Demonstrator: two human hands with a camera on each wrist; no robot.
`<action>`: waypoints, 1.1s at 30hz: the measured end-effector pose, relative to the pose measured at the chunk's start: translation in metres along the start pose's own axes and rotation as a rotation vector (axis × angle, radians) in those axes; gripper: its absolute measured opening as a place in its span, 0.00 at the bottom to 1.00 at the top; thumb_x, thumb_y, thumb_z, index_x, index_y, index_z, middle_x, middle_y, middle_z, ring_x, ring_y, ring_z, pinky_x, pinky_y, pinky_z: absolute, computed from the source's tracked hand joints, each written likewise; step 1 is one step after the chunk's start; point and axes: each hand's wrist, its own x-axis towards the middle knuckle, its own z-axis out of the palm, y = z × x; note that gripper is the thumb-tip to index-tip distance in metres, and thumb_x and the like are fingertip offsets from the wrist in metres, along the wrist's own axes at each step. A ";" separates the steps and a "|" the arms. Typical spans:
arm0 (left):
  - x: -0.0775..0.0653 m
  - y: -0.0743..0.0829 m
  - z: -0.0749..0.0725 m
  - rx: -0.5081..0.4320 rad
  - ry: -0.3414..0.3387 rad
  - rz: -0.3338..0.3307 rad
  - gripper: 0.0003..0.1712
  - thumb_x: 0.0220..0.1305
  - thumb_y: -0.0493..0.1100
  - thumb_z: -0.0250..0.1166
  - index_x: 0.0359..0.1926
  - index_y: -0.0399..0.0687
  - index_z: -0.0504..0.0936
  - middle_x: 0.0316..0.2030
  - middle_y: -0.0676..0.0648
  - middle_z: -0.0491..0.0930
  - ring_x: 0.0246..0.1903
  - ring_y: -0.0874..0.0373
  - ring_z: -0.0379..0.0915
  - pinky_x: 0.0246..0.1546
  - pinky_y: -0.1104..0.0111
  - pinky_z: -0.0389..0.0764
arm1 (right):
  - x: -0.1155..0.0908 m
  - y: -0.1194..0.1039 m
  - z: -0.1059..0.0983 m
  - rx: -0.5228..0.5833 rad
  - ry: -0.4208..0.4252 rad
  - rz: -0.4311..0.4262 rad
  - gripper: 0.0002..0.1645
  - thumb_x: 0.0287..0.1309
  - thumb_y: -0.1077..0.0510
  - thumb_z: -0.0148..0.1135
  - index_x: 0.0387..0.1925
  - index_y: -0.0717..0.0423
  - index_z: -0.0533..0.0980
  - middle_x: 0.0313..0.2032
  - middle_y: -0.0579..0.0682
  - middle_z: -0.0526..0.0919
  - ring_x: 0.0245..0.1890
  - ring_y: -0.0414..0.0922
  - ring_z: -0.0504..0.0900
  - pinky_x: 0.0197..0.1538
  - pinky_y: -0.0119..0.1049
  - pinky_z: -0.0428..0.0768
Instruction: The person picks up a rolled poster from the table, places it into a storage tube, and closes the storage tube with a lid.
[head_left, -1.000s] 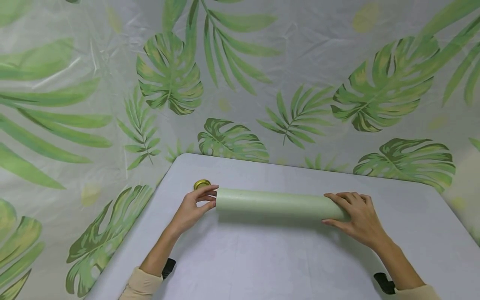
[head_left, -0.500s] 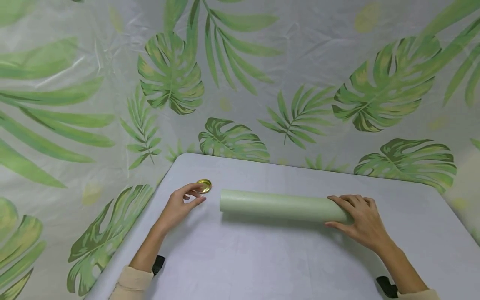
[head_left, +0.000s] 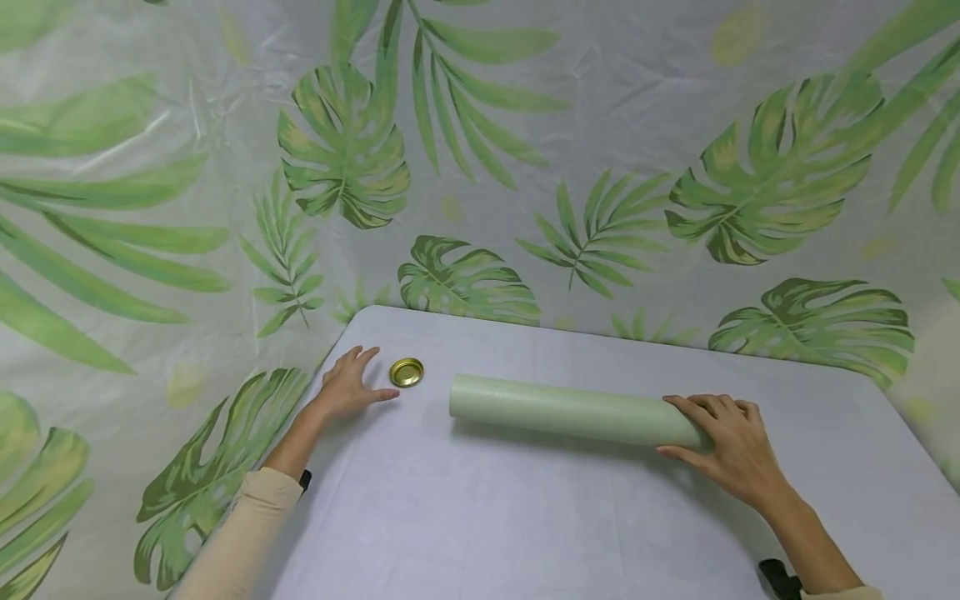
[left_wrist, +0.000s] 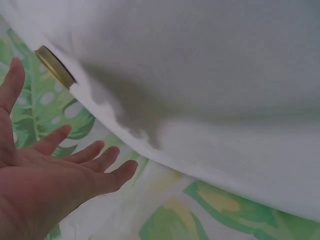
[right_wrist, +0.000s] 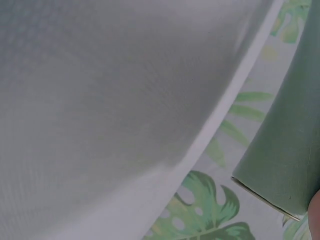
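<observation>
Pale plastic-looking sheeting (head_left: 615,92) printed with green leaves hangs behind and to the left of a white table (head_left: 525,517) with rounded corners. Over the middle of that table is a light green tube (head_left: 562,408), a long, straight, smooth cylinder with a soft sheen, lying crosswise and dipping slightly toward its right end, with a shadow beneath it. Whether it contains anything cannot be told, as neither end shows an interior; the right wrist view shows a thin, pale edge around one end, apart from the tabletop.

Around the right end of the tube, the right hand (head_left: 723,437) is clamped, thumb on the near side and fingers over the far side. Just beyond the tube's left end, apart from it, lies a round gold lid (head_left: 407,372), shallow like a dish, its raised rim around a shiny hollow facing up. Beside the lid, the left hand (head_left: 348,387) has its fingers spread, thumb well away from them, touching neither lid nor tube. A beige sleeve (head_left: 247,517) covers the left forearm, and a black fitting (head_left: 778,577) sits beneath the right wrist.
</observation>
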 end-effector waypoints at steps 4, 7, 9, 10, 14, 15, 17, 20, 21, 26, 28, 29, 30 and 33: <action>0.017 -0.004 0.004 0.051 -0.053 -0.004 0.55 0.61 0.61 0.74 0.78 0.38 0.61 0.78 0.25 0.52 0.77 0.25 0.47 0.68 0.27 0.54 | 0.000 0.000 0.001 0.005 0.007 -0.007 0.51 0.28 0.38 0.84 0.61 0.47 0.81 0.45 0.56 0.85 0.45 0.59 0.81 0.50 0.62 0.69; 0.024 -0.002 0.008 0.059 -0.078 -0.002 0.53 0.61 0.62 0.74 0.77 0.38 0.63 0.77 0.24 0.52 0.77 0.25 0.47 0.68 0.27 0.53 | -0.001 0.001 0.002 0.010 0.009 -0.008 0.51 0.29 0.38 0.84 0.61 0.47 0.81 0.45 0.56 0.85 0.44 0.59 0.81 0.50 0.62 0.69; 0.028 -0.001 0.011 0.063 -0.092 0.001 0.52 0.62 0.61 0.73 0.76 0.38 0.64 0.77 0.24 0.52 0.77 0.24 0.46 0.68 0.26 0.52 | -0.001 0.001 0.002 0.009 0.010 -0.007 0.50 0.31 0.35 0.83 0.61 0.47 0.81 0.45 0.56 0.85 0.45 0.59 0.81 0.50 0.62 0.69; 0.029 0.000 0.012 0.064 -0.096 0.005 0.51 0.62 0.61 0.73 0.75 0.38 0.65 0.77 0.24 0.52 0.77 0.24 0.46 0.68 0.26 0.52 | -0.001 0.001 0.002 0.007 0.010 -0.006 0.50 0.32 0.34 0.82 0.62 0.47 0.81 0.45 0.56 0.85 0.45 0.59 0.81 0.50 0.62 0.69; 0.034 0.002 0.016 0.065 -0.096 0.010 0.48 0.62 0.60 0.74 0.74 0.40 0.68 0.77 0.24 0.52 0.77 0.24 0.45 0.68 0.27 0.53 | -0.002 0.002 0.001 -0.004 0.011 0.002 0.51 0.30 0.36 0.83 0.61 0.48 0.81 0.45 0.56 0.86 0.45 0.59 0.81 0.49 0.61 0.69; 0.034 0.002 0.016 0.064 -0.092 0.012 0.47 0.62 0.60 0.74 0.73 0.41 0.69 0.77 0.24 0.52 0.77 0.24 0.45 0.68 0.28 0.53 | -0.002 0.002 0.001 -0.004 0.012 0.006 0.52 0.28 0.38 0.84 0.61 0.48 0.81 0.45 0.56 0.86 0.45 0.59 0.81 0.49 0.61 0.69; 0.035 0.002 0.017 0.058 -0.087 0.009 0.46 0.63 0.61 0.74 0.73 0.42 0.70 0.77 0.25 0.53 0.77 0.25 0.45 0.67 0.28 0.54 | -0.002 0.002 0.001 -0.004 0.013 0.011 0.52 0.25 0.41 0.85 0.61 0.48 0.81 0.45 0.56 0.86 0.45 0.59 0.80 0.49 0.61 0.69; 0.036 0.002 0.018 0.063 -0.077 0.008 0.48 0.62 0.62 0.73 0.75 0.44 0.68 0.77 0.25 0.53 0.77 0.26 0.45 0.67 0.28 0.55 | -0.001 0.003 0.000 -0.003 0.014 0.013 0.53 0.24 0.43 0.85 0.61 0.48 0.81 0.45 0.56 0.85 0.45 0.59 0.80 0.50 0.62 0.68; 0.036 0.002 0.018 0.063 -0.074 0.009 0.49 0.62 0.62 0.73 0.76 0.45 0.67 0.77 0.25 0.53 0.77 0.26 0.45 0.67 0.28 0.55 | -0.001 0.003 0.000 -0.004 0.014 0.010 0.52 0.25 0.42 0.85 0.61 0.48 0.81 0.45 0.57 0.85 0.45 0.59 0.80 0.50 0.62 0.68; 0.039 0.004 0.022 0.043 -0.064 0.023 0.45 0.61 0.62 0.74 0.74 0.48 0.70 0.77 0.25 0.53 0.77 0.26 0.45 0.67 0.27 0.54 | -0.002 0.004 0.000 -0.011 0.020 0.001 0.51 0.30 0.37 0.82 0.62 0.48 0.81 0.45 0.57 0.85 0.45 0.60 0.80 0.49 0.62 0.68; 0.040 0.004 0.023 0.043 -0.060 0.030 0.42 0.62 0.61 0.74 0.71 0.48 0.73 0.77 0.25 0.53 0.77 0.25 0.46 0.66 0.27 0.55 | -0.003 0.005 0.001 -0.014 0.021 -0.001 0.51 0.31 0.35 0.81 0.62 0.48 0.81 0.45 0.57 0.85 0.45 0.60 0.80 0.49 0.61 0.68; 0.040 0.005 0.023 0.039 -0.061 0.030 0.41 0.62 0.61 0.74 0.70 0.48 0.74 0.77 0.25 0.53 0.77 0.25 0.46 0.67 0.27 0.55 | -0.003 0.005 0.001 -0.016 0.023 -0.002 0.50 0.31 0.35 0.81 0.62 0.48 0.81 0.45 0.57 0.85 0.45 0.60 0.80 0.49 0.61 0.68; 0.040 0.005 0.023 0.035 -0.063 0.028 0.41 0.62 0.61 0.74 0.69 0.48 0.75 0.77 0.25 0.53 0.77 0.25 0.46 0.67 0.27 0.54 | -0.003 0.005 0.001 -0.018 0.025 -0.004 0.50 0.31 0.34 0.81 0.61 0.48 0.81 0.45 0.57 0.85 0.45 0.60 0.80 0.49 0.61 0.69; 0.038 0.006 0.021 0.012 -0.060 0.022 0.41 0.62 0.61 0.74 0.69 0.48 0.75 0.77 0.25 0.52 0.77 0.25 0.46 0.68 0.26 0.52 | -0.003 0.006 0.001 -0.019 0.027 -0.004 0.50 0.31 0.34 0.80 0.61 0.48 0.81 0.45 0.57 0.85 0.45 0.60 0.80 0.48 0.61 0.69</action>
